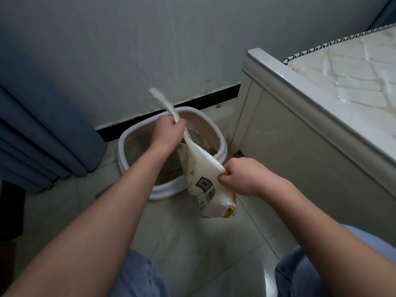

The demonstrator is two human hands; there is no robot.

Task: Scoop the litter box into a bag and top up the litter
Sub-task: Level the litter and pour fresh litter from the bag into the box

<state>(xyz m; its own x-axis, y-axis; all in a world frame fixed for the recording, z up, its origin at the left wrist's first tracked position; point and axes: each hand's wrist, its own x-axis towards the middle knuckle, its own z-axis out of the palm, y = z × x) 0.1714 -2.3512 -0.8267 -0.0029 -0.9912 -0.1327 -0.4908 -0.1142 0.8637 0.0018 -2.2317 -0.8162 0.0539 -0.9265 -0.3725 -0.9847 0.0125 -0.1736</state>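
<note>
A white-rimmed litter box [130,139] with pinkish inner walls and grey litter stands on the floor against the wall. In front of it I hold up a white litter bag [200,179] with yellow trim and a barcode label. My left hand [169,133] grips the bag's upper edge over the box, and a torn white strip sticks up above that fist. My right hand [246,175] pinches the bag's near top corner. The bag's bottom hangs just above the floor tiles.
A white bed frame [278,129] with a bare quilted mattress [353,67] stands close on the right. A blue curtain [42,133] hangs at the left. Pale floor tiles lie below, with my knees in jeans [300,275] at the bottom edge.
</note>
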